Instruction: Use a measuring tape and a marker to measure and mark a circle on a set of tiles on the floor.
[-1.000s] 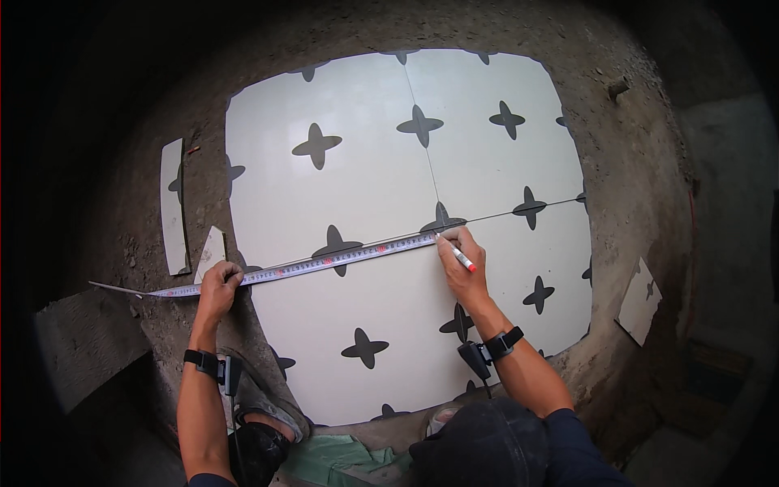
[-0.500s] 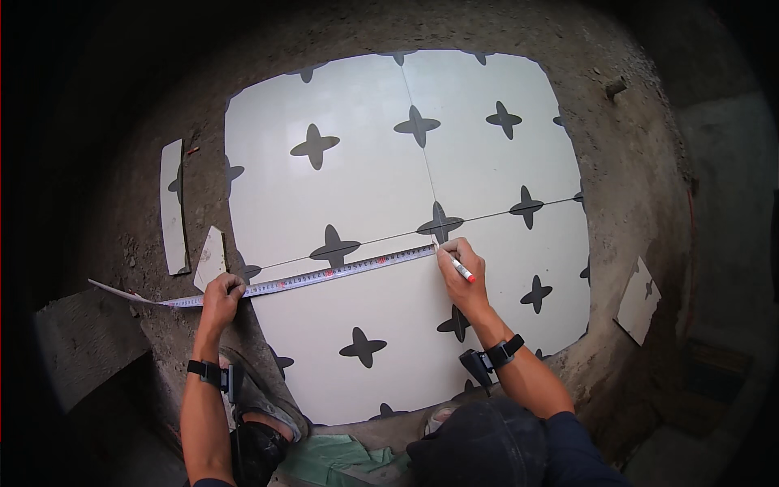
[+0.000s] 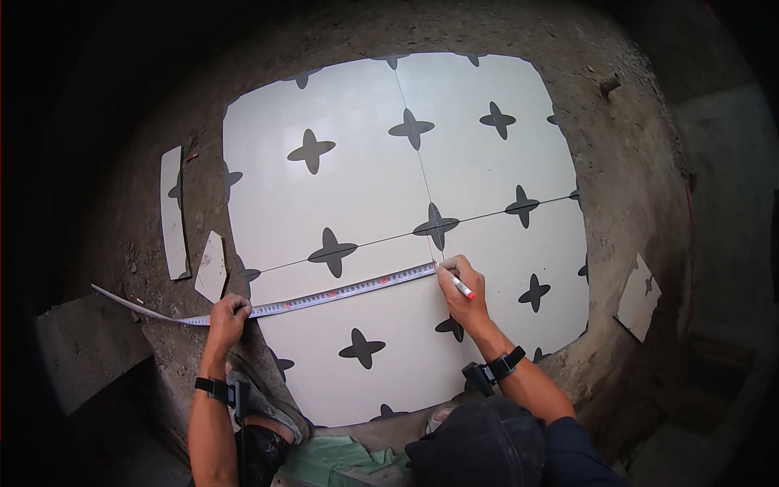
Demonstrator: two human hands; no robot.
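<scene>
My left hand is closed on a steel tape measure blade, pinching it just past the left edge of the floor tiles. The blade runs on an upward slant to the right across a white tile with dark four-petal motifs. At the blade's right end my right hand grips a white marker with a red end. The marker's tip is at the tile beside the end of the blade, close to a thin line running down from the joint. To the left, the rest of the blade curls upward past my left hand.
A long tile strip and a pointed tile offcut lie on the rough ground at left. Another tile piece lies at right. A short stub sticks up at the far right. Green sheeting is near my feet.
Both hands and the tape measure blade have moved a little nearer to me, away from the tile joint. The marker has come along in my right hand.
</scene>
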